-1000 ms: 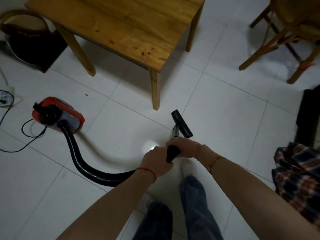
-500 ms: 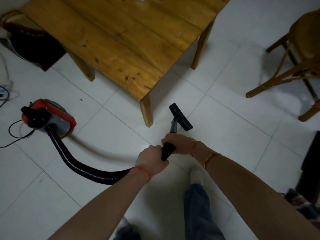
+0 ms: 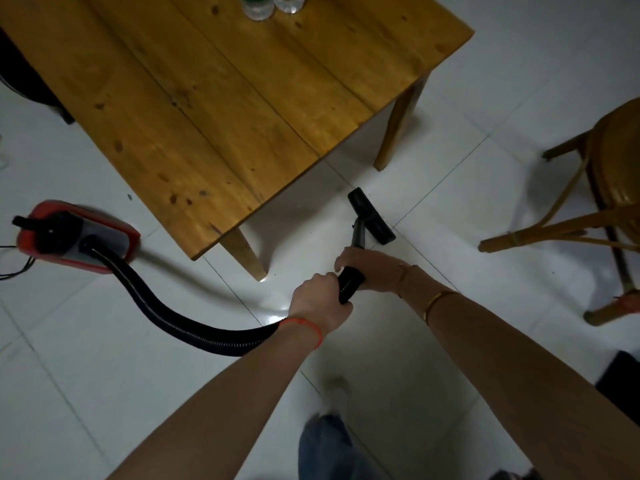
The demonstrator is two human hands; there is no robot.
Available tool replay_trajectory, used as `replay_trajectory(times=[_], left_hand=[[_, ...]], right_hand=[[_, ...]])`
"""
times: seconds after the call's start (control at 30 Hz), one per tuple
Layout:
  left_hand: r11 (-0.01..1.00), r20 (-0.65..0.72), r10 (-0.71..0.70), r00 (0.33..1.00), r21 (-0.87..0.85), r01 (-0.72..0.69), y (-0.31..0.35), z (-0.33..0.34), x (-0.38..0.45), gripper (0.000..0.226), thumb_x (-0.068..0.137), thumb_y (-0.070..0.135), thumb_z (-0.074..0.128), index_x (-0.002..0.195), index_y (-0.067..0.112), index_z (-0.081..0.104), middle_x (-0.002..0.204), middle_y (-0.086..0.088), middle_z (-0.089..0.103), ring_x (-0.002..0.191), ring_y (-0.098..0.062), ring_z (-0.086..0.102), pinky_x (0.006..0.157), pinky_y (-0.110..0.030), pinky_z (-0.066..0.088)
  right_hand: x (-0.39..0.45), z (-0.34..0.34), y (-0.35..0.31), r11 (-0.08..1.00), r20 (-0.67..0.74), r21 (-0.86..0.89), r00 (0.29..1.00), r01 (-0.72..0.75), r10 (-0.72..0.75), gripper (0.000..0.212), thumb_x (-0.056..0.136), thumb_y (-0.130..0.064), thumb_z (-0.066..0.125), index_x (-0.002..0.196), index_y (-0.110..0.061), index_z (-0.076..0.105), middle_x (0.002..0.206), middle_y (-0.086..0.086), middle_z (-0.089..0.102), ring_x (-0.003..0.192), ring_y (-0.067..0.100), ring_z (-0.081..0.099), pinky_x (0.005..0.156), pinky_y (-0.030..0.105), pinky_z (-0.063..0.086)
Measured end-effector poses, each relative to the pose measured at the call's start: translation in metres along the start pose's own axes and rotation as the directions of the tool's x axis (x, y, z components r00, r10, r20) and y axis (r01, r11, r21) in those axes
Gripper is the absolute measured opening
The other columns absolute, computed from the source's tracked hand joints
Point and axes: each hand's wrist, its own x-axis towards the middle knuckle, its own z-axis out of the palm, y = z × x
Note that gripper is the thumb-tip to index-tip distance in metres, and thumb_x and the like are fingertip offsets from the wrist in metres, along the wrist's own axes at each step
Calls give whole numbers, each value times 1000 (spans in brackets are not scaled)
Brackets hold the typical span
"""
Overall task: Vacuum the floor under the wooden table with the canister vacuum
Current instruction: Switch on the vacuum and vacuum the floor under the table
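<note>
Now I am stepping closer to the wooden table (image 3: 221,109), so it is filling far more of the view than it was a second ago, and two bottles (image 3: 273,5) are showing at its far edge. The floor head (image 3: 372,216) of the vacuum is sitting on the white tiled floor (image 3: 467,188) just beside the table's near edge, between the near leg (image 3: 246,254) and the far leg (image 3: 398,129); earlier it was lying further out from the table. I judge this is bringing me to the start of the real work, as the head is not yet under the tabletop.

My left hand (image 3: 318,299) is curling tightly round the black handle (image 3: 349,282) where the hose joins it. My right hand (image 3: 374,268) is gripping the same handle just ahead, fingers wrapped over the top, close to the metal tube (image 3: 358,235).

The tube is running away from me, forward and slightly right, down to the head. The head's long axis is lying crosswise to the tube, slanting from upper left to lower right, roughly along the table edge.

The red canister (image 3: 76,233) is resting on the floor to my left, near the table's corner, its ribbed hose (image 3: 166,306) curving back to my left hand. A wooden chair (image 3: 588,209) is standing well apart on the right
</note>
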Motion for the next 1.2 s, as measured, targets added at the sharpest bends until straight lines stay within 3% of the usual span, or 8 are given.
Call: replay_trajectory(times=[0.1,0.23,0.4,0.63,0.83,1.03,1.2], left_hand=[[999,-31,-32,999,-4,32,5,-2,3,26,84,28,54,102,10,55,82,-3,52,70,-22,53,59,-28,40],[997,-38,-73,997,-20,72,-4,-3,-13,25,83,29,55,101,11,55,81,-3,53,72,-23,56,59,-27,41],[993,-11,-114,993,-15,114,-28,1,-57,24,83,31,56,97,12,55,81,-2,53,69,-21,52,58,-27,40],[987,-13,-161,987,-29,160,-59,28,-136,24,83,33,55,95,13,55,80,-1,53,68,-20,50,59,-28,39],[975,6,-214,977,-51,214,-67,49,-190,21,82,32,56,92,14,54,81,-1,53,69,-21,50,59,-27,38],[962,20,-255,967,-94,255,-55,63,-207,20,81,31,56,92,13,57,88,-6,61,80,-26,61,61,-27,42],[965,-9,-246,969,-95,244,-22,65,-185,28,82,32,55,102,13,58,97,-7,62,86,-26,62,63,-27,40]], right_hand=[[-1,-4,2,999,-53,-1,997,-48,48,36,85,-13,63,118,-4,53,118,17,53,98,30,60,90,42,50],[-5,6,-21,994,-118,103,992,-23,35,9,84,-7,57,91,-2,55,93,19,56,81,33,58,77,48,51],[-15,30,-64,986,-170,154,985,61,-34,7,79,-2,59,86,0,56,87,19,57,82,32,55,77,42,49],[-35,76,-128,981,-100,124,986,147,-135,10,80,-2,59,90,-1,56,93,17,58,88,29,55,80,36,47],[-56,109,-162,968,-41,153,980,200,-196,12,77,-4,61,88,-6,56,92,12,57,84,26,57,79,40,49],[-71,119,-163,957,-7,146,967,252,-254,10,76,-3,58,86,-5,57,90,12,58,83,26,57,78,42,49],[-80,102,-123,948,-43,128,957,291,-288,12,78,-3,60,88,-6,56,94,9,56,83,21,54,74,30,46]])
